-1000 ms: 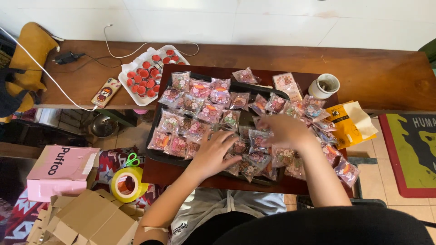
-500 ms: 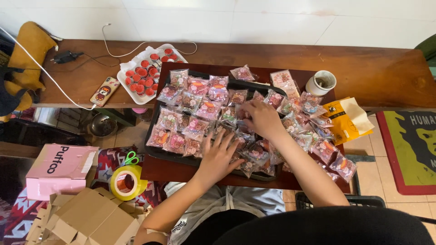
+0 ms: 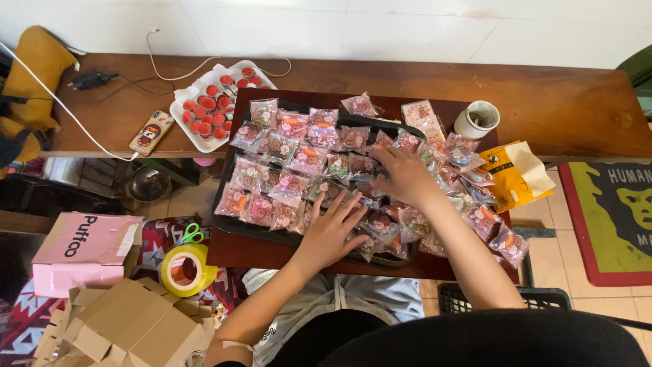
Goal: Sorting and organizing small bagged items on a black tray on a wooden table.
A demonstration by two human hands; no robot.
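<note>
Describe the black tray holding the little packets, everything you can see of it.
The black tray is a shallow, dark, rectangular tray with rounded corners, plastic by the look of it. It lies flat on a dark red-brown table, long side toward the person. Small clear packets with pink and red contents cover nearly all of it in rough rows, some spilling past its right edge. Only the rim shows at the left, front and back. The left hand and right hand rest palm down on packets inside it.
</note>
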